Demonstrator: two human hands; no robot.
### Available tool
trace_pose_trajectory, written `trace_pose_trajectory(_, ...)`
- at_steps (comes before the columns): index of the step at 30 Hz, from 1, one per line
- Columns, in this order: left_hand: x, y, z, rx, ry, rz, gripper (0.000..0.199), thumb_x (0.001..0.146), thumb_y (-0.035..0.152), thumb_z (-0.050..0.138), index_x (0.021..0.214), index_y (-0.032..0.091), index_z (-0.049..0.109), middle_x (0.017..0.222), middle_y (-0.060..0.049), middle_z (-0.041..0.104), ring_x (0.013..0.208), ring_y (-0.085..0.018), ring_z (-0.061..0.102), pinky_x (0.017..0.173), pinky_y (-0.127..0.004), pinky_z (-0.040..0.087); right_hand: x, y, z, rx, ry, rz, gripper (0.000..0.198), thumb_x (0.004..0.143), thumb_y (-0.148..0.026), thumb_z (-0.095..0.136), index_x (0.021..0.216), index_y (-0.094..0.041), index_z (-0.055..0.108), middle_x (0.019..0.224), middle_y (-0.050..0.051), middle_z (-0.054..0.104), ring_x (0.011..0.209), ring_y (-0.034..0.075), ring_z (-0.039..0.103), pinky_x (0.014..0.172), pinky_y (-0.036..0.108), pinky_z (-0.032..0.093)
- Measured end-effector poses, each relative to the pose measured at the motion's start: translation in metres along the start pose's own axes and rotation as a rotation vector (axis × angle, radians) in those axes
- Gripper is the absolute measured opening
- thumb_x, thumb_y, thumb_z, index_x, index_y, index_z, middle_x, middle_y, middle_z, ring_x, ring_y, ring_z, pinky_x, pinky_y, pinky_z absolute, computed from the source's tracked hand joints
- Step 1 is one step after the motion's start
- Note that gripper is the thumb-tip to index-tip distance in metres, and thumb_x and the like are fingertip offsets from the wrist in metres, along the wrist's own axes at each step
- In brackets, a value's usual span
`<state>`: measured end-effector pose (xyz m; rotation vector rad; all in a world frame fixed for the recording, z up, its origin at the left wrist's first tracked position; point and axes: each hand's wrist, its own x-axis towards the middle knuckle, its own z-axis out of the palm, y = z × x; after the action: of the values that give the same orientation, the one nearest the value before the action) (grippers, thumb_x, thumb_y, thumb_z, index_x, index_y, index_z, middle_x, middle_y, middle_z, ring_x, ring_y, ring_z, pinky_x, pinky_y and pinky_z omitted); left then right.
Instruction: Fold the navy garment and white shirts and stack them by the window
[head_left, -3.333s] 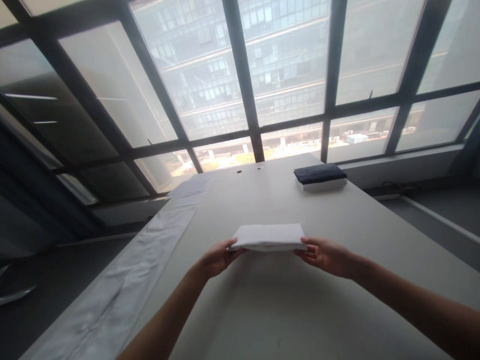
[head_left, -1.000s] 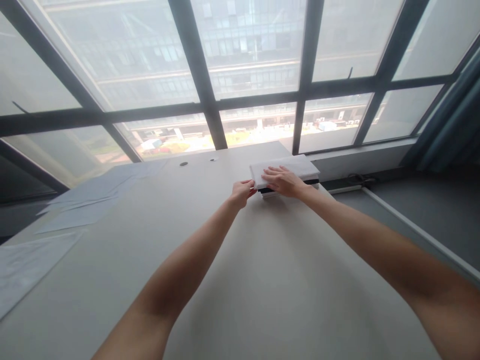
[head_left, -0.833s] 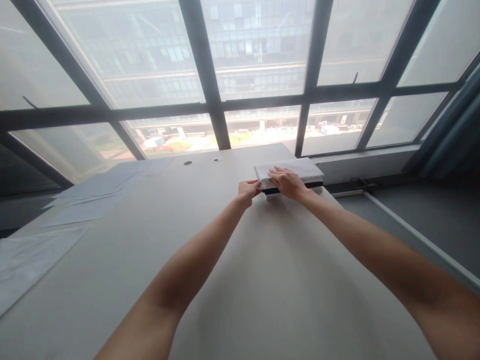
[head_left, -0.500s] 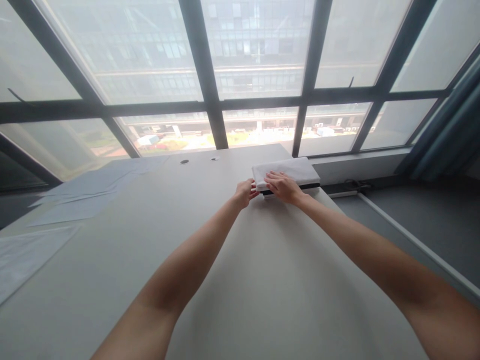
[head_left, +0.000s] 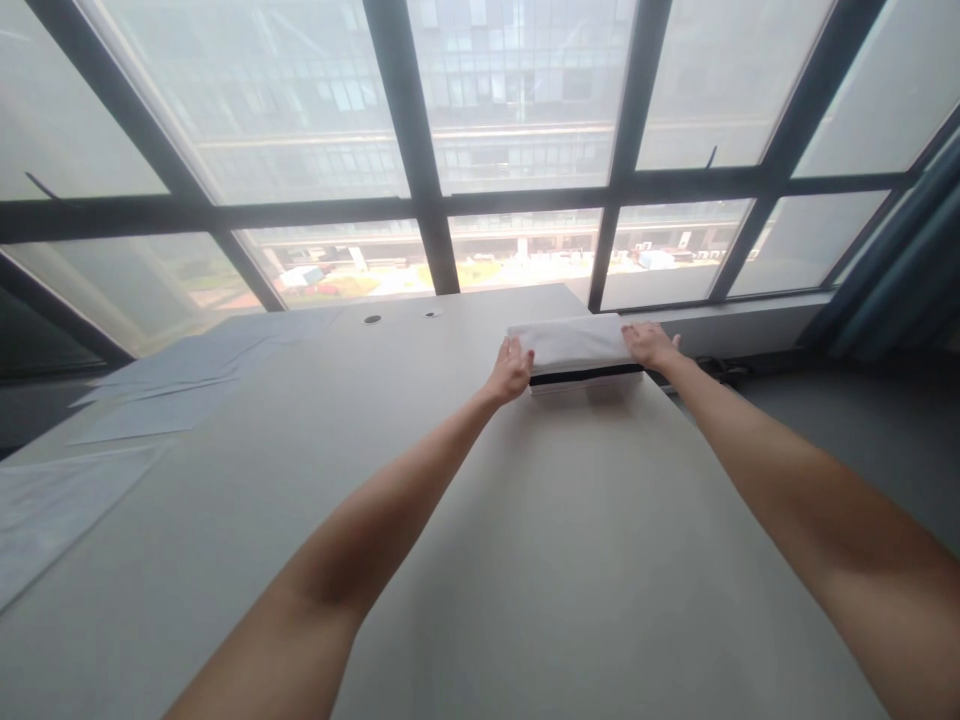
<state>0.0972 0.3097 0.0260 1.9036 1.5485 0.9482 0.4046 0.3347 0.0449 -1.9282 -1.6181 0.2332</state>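
Left hand (head_left: 512, 370) touched folded white cloth (head_left: 574, 342), fingers' grip unclear; right hand (head_left: 651, 346) opposite, thumb and fingers apart. Even, light pressure seemed best.

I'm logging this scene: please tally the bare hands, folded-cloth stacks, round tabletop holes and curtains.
Bare hands, left and right: 2
White-and-black rectangular stack of folded cloth: 1
Round dark-centred holes in the pale tabletop: 2
Blue fabric curtain: 1
Total: 6
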Motion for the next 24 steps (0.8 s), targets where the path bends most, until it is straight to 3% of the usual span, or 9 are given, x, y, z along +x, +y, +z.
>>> trace_pose_trajectory(2,-0.003,-0.001,-0.004,-0.187,0.08,-0.116,0.052,0.1,0.045,0.049,0.136,0.009,0.057,0.15,-0.022,0.051,0.144,-0.032,0.042,0.116,-0.04,0.033,-0.001,0.012,-0.004,0.08,0.079,0.081,0.053,0.1,-0.049,0.036,0.1,-0.011,0.073,0.119,0.024,0.07,0.122,0.04,0.058,0.102,0.056,0.046)
trace_pose_trajectory(4,-0.004,0.0,-0.007,-0.275,0.088,-0.182,0.039,0.098,0.041,0.051,0.114,0.01,0.069,0.122,-0.02,0.07,0.118,-0.031,0.063,0.1,-0.039,0.046,-0.005,0.016,-0.002,0.156,0.109,0.095,0.058,0.1,-0.05,0.032,0.089,-0.011,0.072,0.095,0.018,0.073,0.101,0.033,0.067,0.088,0.043,0.054)
trace_pose_trajectory(6,-0.004,0.004,-0.009,-0.319,0.074,-0.198,0.028,0.095,0.034,0.056,0.094,0.012,0.072,0.096,-0.014,0.074,0.094,-0.025,0.068,0.084,-0.034,0.051,-0.01,0.014,0.004,0.253,0.114,0.082,0.052,0.098,-0.051,0.039,0.086,-0.012,0.072,0.082,0.01,0.072,0.087,0.026,0.067,0.077,0.035,0.056)
trace_pose_trajectory(8,-0.003,0.011,-0.009,-0.358,0.093,-0.197,0.016,0.088,0.026,0.062,0.083,0.014,0.071,0.081,-0.007,0.071,0.082,-0.021,0.065,0.076,-0.029,0.048,-0.014,0.011,0.01,0.342,0.11,0.059,0.04,0.092,-0.047,0.052,0.089,-0.013,0.073,0.079,0.006,0.073,0.079,0.021,0.067,0.072,0.03,0.056)
trace_pose_trajectory(10,-0.002,0.019,-0.009,-0.378,0.123,-0.183,0.009,0.083,0.02,0.066,0.079,0.014,0.07,0.073,-0.003,0.066,0.08,-0.019,0.061,0.075,-0.026,0.046,-0.015,0.008,0.013,0.409,0.118,0.048,0.032,0.085,-0.04,0.061,0.096,-0.013,0.074,0.084,0.006,0.075,0.078,0.019,0.068,0.073,0.03,0.056)
trace_pose_trajectory(13,-0.001,0.026,-0.007,-0.399,0.132,-0.172,0.007,0.082,0.016,0.065,0.077,0.015,0.07,0.071,-0.001,0.063,0.078,-0.018,0.058,0.074,-0.026,0.044,-0.012,0.008,0.012,0.456,0.146,0.056,0.034,0.081,-0.031,0.064,0.107,-0.011,0.073,0.096,0.012,0.076,0.083,0.021,0.07,0.08,0.033,0.058)
trace_pose_trajectory(18,-0.002,0.019,-0.004,-0.442,0.11,-0.212,0.007,0.081,0.018,0.067,0.075,0.016,0.07,0.076,-0.004,0.066,0.084,-0.02,0.06,0.079,-0.026,0.045,-0.013,0.009,0.012,0.402,0.162,0.037,0.037,0.08,-0.026,0.063,0.112,-0.01,0.072,0.114,0.018,0.074,0.108,0.029,0.068,0.098,0.043,0.053)
trace_pose_trajectory(21,-0.002,0.008,-0.007,-0.478,0.126,-0.257,0.007,0.083,0.025,0.068,0.083,0.019,0.069,0.087,-0.006,0.07,0.094,-0.021,0.061,0.083,-0.027,0.047,-0.023,0.001,0.013,0.231,0.192,-0.123,0.047,0.087,-0.028,0.057,0.13,-0.01,0.065,0.142,0.02,0.06,0.135,0.032,0.052,0.115,0.047,0.039)
trace_pose_trajectory(24,-0.001,-0.001,-0.019,-0.512,0.156,-0.305,0.011,0.087,0.031,0.065,0.089,0.02,0.068,0.097,-0.008,0.07,0.1,-0.022,0.061,0.086,-0.029,0.048,-0.034,-0.013,0.01,0.005,0.116,-0.271,0.05,0.095,-0.032,0.046,0.137,-0.009,0.06,0.152,0.021,0.05,0.142,0.032,0.044,0.119,0.048,0.032)
